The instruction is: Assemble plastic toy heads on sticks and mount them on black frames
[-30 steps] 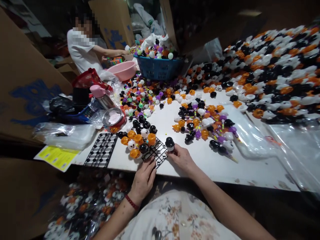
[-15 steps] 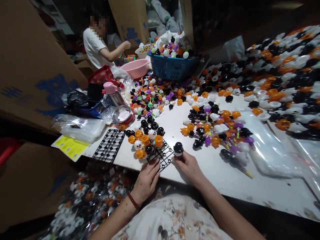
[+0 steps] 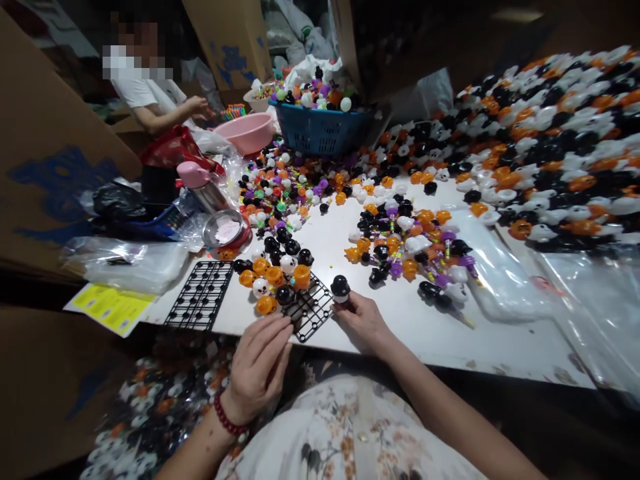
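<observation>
My right hand pinches a black-and-white round toy head between thumb and fingers, just right of a black plastic grid rack. Orange, black and white toy heads, such as an orange pumpkin, stand crowded on the rack's left and back part. The rack's front right part shows bare bars and rings. My left hand lies at the rack's front left edge with fingers stretched out, fingertips by the bars; its thumb is hidden. A second black rack lies flat to the left.
Assorted Halloween toy pieces lie in a pile to the right, beside clear plastic bags. Behind stand a blue basket, a pink basin and a pink-lidded flask. A co-worker in white sits far left.
The view has swung right, so things appear further left. My left hand has slid slightly left along the rack's edge. My right hand still holds the toy head. The co-worker's hand has lowered.
</observation>
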Tool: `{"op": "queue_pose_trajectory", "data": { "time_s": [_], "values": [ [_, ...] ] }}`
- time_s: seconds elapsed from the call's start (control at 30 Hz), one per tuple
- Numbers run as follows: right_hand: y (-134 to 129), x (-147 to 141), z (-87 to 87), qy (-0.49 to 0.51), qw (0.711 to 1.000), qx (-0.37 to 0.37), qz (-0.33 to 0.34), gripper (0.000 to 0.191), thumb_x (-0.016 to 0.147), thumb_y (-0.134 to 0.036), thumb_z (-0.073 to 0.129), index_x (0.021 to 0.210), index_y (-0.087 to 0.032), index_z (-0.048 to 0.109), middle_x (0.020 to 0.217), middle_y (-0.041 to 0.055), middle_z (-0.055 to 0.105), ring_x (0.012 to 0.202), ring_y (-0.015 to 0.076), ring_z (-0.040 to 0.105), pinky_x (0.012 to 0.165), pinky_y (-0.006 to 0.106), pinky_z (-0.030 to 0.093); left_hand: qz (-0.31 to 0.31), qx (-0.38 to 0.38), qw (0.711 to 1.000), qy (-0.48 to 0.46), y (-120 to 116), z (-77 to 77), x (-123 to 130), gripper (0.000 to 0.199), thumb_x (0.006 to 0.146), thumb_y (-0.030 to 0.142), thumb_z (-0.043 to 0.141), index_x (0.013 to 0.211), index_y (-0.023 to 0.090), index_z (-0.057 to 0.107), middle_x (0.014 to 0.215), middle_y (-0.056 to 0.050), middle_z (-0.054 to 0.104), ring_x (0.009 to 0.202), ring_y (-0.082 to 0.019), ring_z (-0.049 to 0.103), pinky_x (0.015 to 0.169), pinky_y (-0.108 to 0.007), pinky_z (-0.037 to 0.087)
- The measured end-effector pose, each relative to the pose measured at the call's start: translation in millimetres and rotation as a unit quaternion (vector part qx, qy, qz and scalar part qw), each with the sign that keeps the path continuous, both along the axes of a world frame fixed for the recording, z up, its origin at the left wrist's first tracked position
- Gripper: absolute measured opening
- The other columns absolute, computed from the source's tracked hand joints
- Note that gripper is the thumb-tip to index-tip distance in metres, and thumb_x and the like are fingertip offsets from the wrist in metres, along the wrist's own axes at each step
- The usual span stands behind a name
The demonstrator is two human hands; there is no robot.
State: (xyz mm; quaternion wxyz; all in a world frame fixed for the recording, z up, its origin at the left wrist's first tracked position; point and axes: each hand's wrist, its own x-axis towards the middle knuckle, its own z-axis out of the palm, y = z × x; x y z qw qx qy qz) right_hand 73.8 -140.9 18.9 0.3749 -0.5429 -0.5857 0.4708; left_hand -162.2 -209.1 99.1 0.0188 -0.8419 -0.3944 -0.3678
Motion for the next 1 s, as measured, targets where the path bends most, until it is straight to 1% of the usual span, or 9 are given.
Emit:
{"op": "queue_pose_trajectory", "data": {
  "time_s": [0.13, 0.2, 0.27, 0.4, 0.5, 0.63, 0.7, 0.87, 1.0],
  "values": [
    [3.3, 2.3, 5.6, 0.008, 1.0, 0.004, 0.018, 0.015, 0.084, -0.033, 0.061, 0.08, -0.019, 0.063, 0.072, -0.0015, 0.062, 0.068, 0.0149, 0.054, 0.061, 0.024, 0.04, 0.016, 0.006, 1.0, 0.023, 24.4, 38.2, 2.0, 0.053, 0.087, 0.008, 0.061, 0.136, 0.028, 0.054, 0.125, -0.009, 0.065, 0.12, -0.026, 0.059, 0.103, -0.049, 0.052],
    [6.8, 6.2, 14.5, -0.042, 0.998, 0.04, 0.035, 0.018, 0.089, -0.032, 0.058, 0.078, -0.019, 0.063, 0.073, -0.0003, 0.063, 0.069, 0.0153, 0.054, 0.064, 0.025, 0.04, 0.014, -0.028, 0.998, 0.046, 42.8, 51.2, 4.8, 0.049, 0.091, 0.015, 0.058, 0.137, 0.028, 0.052, 0.131, -0.009, 0.062, 0.124, -0.026, 0.057, 0.106, -0.05, 0.049],
    [11.9, 11.7, 25.5, -0.136, 0.985, 0.098, 0.051, 0.022, 0.093, -0.032, 0.056, 0.077, -0.019, 0.064, 0.074, 0.0026, 0.063, 0.074, 0.0177, 0.054, 0.07, 0.028, 0.04, -0.002, -0.066, 0.994, 0.084, 63.3, 58.5, 8.1, 0.046, 0.094, 0.02, 0.055, 0.139, 0.026, 0.05, 0.137, -0.01, 0.058, 0.129, -0.026, 0.053, 0.109, -0.05, 0.047],
    [23.8, 20.3, 44.1, -0.3, 0.932, 0.185, 0.082, 0.023, 0.1, -0.028, 0.049, 0.091, -0.018, 0.068, 0.083, 0.0088, 0.064, 0.082, 0.0219, 0.052, 0.081, 0.034, 0.038, -0.054, -0.096, 0.981, 0.162, 100.0, 57.7, 13.2, 0.043, 0.098, 0.025, 0.049, 0.14, 0.023, 0.049, 0.136, -0.011, 0.059, 0.128, -0.026, 0.052, 0.109, -0.049, 0.046],
    [34.0, 17.8, 52.7, -0.342, 0.912, 0.205, 0.098, 0.023, 0.101, -0.027, 0.049, 0.098, -0.017, 0.069, 0.09, 0.0106, 0.066, 0.088, 0.0227, 0.054, 0.082, 0.034, 0.038, -0.082, -0.115, 0.973, 0.182, 116.1, 50.6, 13.4, 0.038, 0.099, 0.025, 0.046, 0.136, 0.022, 0.054, 0.128, -0.011, 0.063, 0.12, -0.024, 0.057, 0.103, -0.045, 0.049],
    [51.1, 5.7, 64.7, -0.321, 0.922, 0.186, 0.106, 0.013, 0.095, -0.028, 0.061, 0.098, -0.017, 0.068, 0.091, 0.0092, 0.068, 0.089, 0.0225, 0.058, 0.08, 0.033, 0.039, -0.091, -0.128, 0.971, 0.182, 123.2, 44.6, 10.5, 0.032, 0.099, 0.021, 0.043, 0.126, 0.019, 0.059, 0.123, -0.011, 0.063, 0.114, -0.022, 0.058, 0.099, -0.042, 0.051],
    [60.7, -0.9, 71.9, -0.3, 0.933, 0.171, 0.101, 0.014, 0.093, -0.026, 0.065, 0.103, -0.017, 0.066, 0.089, 0.0084, 0.068, 0.086, 0.0218, 0.059, 0.077, 0.032, 0.039, -0.09, -0.135, 0.97, 0.179, 123.3, 44.4, 9.6, 0.032, 0.098, 0.019, 0.043, 0.125, 0.02, 0.06, 0.123, -0.01, 0.063, 0.114, -0.022, 0.058, 0.099, -0.041, 0.051],
    [79.1, -16.6, 83.6, -0.229, 0.941, 0.198, 0.153, 0.008, 0.092, -0.018, 0.062, 0.1, -0.018, 0.065, 0.095, 0.0065, 0.065, 0.086, 0.018, 0.059, 0.077, 0.028, 0.04, -0.077, -0.157, 0.97, 0.169, 121.1, 48.2, 11.8, 0.031, 0.097, 0.018, 0.042, 0.122, 0.02, 0.061, 0.12, -0.01, 0.065, 0.112, -0.022, 0.06, 0.099, -0.041, 0.052],
    [78.8, -27.0, 83.3, -0.169, 0.955, 0.204, 0.136, 0.011, 0.093, -0.014, 0.058, 0.103, -0.018, 0.061, 0.093, 0.0043, 0.065, 0.085, 0.0168, 0.058, 0.078, 0.028, 0.041, -0.078, -0.158, 0.971, 0.16, 120.3, 49.6, 12.8, 0.028, 0.098, 0.02, 0.043, 0.12, 0.019, 0.06, 0.118, -0.01, 0.066, 0.111, -0.021, 0.061, 0.098, -0.04, 0.052]
  ]
}}
